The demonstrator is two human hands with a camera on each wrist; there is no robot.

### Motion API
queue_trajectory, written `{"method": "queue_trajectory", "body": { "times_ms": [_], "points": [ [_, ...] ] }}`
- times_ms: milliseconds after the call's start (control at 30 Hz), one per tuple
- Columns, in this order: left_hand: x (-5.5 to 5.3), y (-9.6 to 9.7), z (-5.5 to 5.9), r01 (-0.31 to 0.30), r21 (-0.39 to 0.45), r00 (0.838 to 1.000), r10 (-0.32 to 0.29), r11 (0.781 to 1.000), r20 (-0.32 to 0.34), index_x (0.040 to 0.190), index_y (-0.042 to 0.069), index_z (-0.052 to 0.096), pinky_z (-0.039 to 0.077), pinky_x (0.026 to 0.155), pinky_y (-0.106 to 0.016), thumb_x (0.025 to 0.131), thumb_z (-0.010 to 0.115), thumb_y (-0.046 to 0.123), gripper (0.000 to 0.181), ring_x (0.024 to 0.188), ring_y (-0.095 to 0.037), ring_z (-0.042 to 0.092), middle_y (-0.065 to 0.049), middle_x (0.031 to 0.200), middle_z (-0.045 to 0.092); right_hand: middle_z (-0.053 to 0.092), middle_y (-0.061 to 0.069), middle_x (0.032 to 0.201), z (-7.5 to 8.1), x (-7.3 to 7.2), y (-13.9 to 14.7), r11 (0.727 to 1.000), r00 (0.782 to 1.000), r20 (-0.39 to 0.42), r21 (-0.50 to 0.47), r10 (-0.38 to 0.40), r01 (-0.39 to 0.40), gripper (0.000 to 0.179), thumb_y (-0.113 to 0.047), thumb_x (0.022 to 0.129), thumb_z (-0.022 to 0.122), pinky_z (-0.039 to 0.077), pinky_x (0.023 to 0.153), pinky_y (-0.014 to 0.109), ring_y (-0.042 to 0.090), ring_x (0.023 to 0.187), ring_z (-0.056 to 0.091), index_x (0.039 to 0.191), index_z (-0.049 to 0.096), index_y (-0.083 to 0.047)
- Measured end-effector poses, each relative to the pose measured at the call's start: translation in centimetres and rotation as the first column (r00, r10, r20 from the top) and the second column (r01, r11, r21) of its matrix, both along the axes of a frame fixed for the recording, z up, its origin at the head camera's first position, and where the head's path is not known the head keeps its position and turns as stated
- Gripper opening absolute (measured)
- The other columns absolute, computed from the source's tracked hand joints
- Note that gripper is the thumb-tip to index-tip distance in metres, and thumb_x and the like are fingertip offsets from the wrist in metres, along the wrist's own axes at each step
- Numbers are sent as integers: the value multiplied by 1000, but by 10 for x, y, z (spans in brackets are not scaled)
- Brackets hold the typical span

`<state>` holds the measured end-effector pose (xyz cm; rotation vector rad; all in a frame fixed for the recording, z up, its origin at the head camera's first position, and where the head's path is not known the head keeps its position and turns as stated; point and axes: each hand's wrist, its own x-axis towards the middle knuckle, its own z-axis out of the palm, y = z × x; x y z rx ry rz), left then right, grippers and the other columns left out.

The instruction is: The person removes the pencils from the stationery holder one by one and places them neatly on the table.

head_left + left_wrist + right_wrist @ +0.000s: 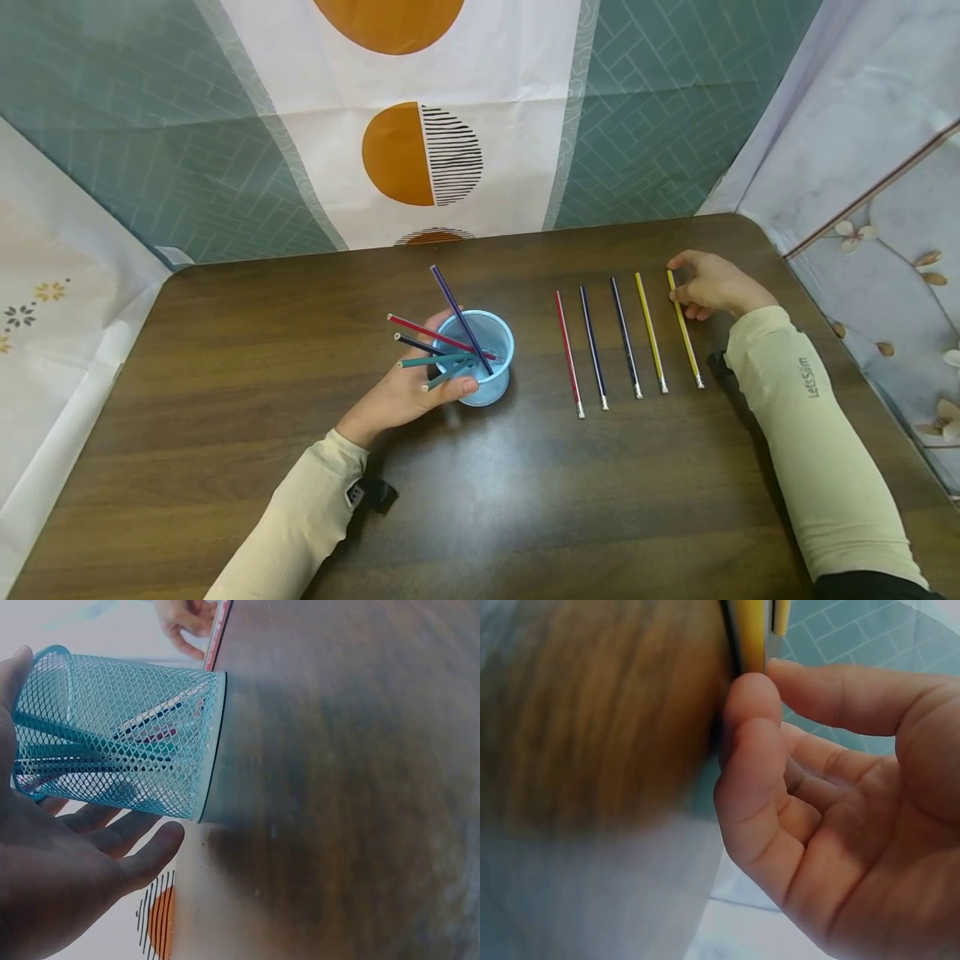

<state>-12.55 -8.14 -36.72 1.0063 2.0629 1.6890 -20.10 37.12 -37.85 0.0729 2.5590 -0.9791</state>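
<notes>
The right hand (712,285) has its finger and thumb on the far end of the last yellow pencil (686,346), and it looks like a light pinch. This pencil lies on the table (225,375), at the right end of a neat row. Next to it, each with a small gap, lie another yellow pencil (651,333), a dark pencil (626,337), a dark blue pencil (593,348) and a red pencil (569,354).

The left hand (405,396) is curled around a light blue mesh cup (487,396), left of the row. Five pencils lean out of the cup.

The step in hand seems to be placing the last yellow pencil straight. A soft pinch would be best, as a hard squeeze could make the thin stick roll or spin. Its side should match its yellow neighbor, with the same little gap. The rubber ends all face the person, so they make a good line to check. The left hand should hold the cup steady and upright, or its leaning pencils could slide out.

The right sleeve (772,400) has words that look like "LetsSlim". I cannot read any words on the pencils or the cup.
</notes>
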Motion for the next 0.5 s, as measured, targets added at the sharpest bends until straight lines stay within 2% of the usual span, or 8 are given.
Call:
{"method": "queue_trajectory", "body": {
  "times_ms": [167,333,500],
  "points": [
    [-1,-2,0,8,13,1000,-8,1000,-10,146,-3,20,39,99,-54,89,71,37,86,120,-39,50,-28,133,47,59,15,71,7,2,-3,1000,999,-32,9,-11,12,54,-3,90,60,54,55,39,23,57,61,136,34,6],
    [-1,-3,-1,12,25,1000,-11,1000,-12,146,-3,21,40,98,-53,88,72,35,86,119,-39,51,-27,132,48,61,15,73,26,11,-15,1000,988,-153,26,3,0,50,-7,94,59,53,54,38,24,58,61,138,37,1],
    [-1,-3,-1,2,10,1000,-2,1000,2,146,-3,21,39,99,-54,87,73,36,88,120,-37,50,-26,133,47,62,18,83,60,28,-52,990,954,-295,-112,46,-83,47,-11,97,60,53,57,36,30,64,62,140,42,-10]
  ]
}}
